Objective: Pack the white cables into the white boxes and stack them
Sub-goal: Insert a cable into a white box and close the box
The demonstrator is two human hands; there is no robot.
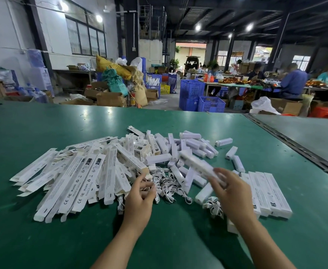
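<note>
White cables (167,183): lying in a loose tangle on the green surface (42,129), between the two hands and within reach of both.
Left grip (139,193): curling its fingers into the near edge of the tangle and seemingly pinching one cable, probably to pull a single lead free for packing.
Right grip (229,189): closing fingers and thumb round one long white box (196,164), holding it raised and slanted over the cables; it is blurring with motion, so I cannot tell whether its end is open.
Flat white boxes (77,175): fanning out in a heap to the left, unfolded and lying as supply beside the left grip.
Packed boxes (266,193): lying side by side in a tidy row at the right, likely placed there so finished ones go down next to the right grip.
Short white units (190,144): scattering behind the cables, further from the person.
Writing: the flat boxes are showing "CE", "FC", "RoHS" and "Made in China"; the longer line of print is too small to read.
</note>
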